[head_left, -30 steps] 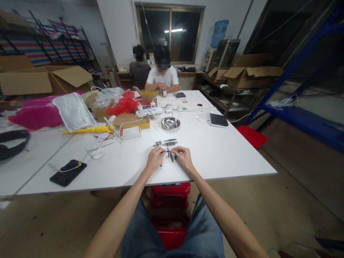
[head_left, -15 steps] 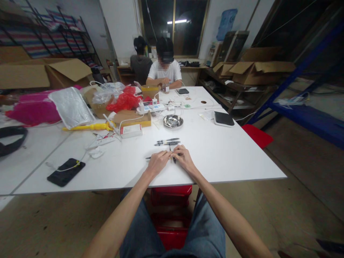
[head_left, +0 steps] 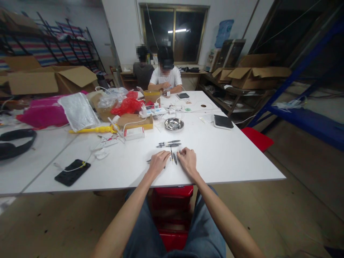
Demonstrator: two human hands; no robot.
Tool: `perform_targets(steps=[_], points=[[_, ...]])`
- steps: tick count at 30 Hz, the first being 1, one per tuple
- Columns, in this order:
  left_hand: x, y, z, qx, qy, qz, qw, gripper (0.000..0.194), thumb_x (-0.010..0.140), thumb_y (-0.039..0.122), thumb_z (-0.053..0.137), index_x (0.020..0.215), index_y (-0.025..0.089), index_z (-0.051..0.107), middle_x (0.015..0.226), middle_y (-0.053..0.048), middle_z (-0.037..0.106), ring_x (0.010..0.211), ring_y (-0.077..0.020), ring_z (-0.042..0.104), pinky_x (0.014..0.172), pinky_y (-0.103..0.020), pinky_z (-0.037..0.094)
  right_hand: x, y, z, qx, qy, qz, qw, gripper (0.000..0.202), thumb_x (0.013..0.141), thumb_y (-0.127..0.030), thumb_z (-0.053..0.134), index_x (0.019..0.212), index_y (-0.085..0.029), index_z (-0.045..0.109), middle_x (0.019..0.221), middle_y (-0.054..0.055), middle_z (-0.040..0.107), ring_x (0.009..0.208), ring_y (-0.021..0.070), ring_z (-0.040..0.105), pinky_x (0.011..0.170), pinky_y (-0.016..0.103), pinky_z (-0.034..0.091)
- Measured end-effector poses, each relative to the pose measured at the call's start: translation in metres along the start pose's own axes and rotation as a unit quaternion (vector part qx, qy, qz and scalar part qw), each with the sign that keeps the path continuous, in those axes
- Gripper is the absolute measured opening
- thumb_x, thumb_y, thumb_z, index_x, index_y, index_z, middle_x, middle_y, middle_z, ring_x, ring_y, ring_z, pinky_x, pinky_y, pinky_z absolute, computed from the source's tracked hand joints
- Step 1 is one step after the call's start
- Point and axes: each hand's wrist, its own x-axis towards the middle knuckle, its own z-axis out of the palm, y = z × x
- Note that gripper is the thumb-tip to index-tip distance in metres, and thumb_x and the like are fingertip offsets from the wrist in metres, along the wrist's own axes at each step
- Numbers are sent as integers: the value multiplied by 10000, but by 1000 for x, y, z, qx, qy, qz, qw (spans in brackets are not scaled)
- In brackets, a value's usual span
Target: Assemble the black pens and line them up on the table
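My left hand (head_left: 159,162) is closed low over the white table, its fingertips bent down. What its fingers hold is hidden; a dark pen-like tip (head_left: 148,161) shows at its left side. My right hand (head_left: 189,160) is pinched close to the tabletop, with something small and dark at its fingertips that I cannot make out. In the gap between the hands lie a dark pen barrel (head_left: 175,158) and a thin pen refill (head_left: 171,153), along with tiny bits. Just beyond the fingers, several black pens (head_left: 168,144) lie side by side.
A shiny metal bowl (head_left: 174,124) stands behind the pens. Leftward are a small white box (head_left: 134,133), a black phone (head_left: 72,172) with a cable, and a red plastic bag (head_left: 127,104). A black-topped device (head_left: 223,122) lies right. Another person (head_left: 166,77) sits across the table.
My hands, together half a second ago, have moved apart, the right one shifting to the right. The barrel and refill between them now show more fully. The camera view has tipped slightly upward.
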Motion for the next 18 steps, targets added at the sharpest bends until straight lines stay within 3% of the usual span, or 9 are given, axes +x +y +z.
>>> perform_targets(steps=[6, 12, 18], points=[[1, 1, -4, -16, 67, -53, 996, 275, 994, 352, 461, 1012, 235, 709, 951, -35, 684, 944, -172, 634, 855, -279, 462, 1, 2, -3, 15, -28, 8, 999, 135, 768, -302, 643, 660, -222, 645, 614, 45, 631, 687, 232, 554, 696, 346, 396], [6, -1, -5, -13, 34, -25, 999, 249, 979, 312, 495, 1022, 219, 722, 888, -45, 620, 938, -191, 575, 845, -310, 464, 1, 3, -7, 158, -45, -15, 986, 219, 873, -380, 577, 857, -194, 691, 846, 65, 695, 811, 223, 589, 745, 338, 432], [8, -6, -3, -8, 36, 7, 999, 243, 974, 298, 503, 1042, 221, 723, 897, -51, 583, 934, -201, 536, 826, -336, 469, -1, 2, -7, 180, -98, -45, 978, 127, 896, -287, 573, 870, -201, 663, 838, 38, 660, 796, 204, 560, 732, 327, 420]])
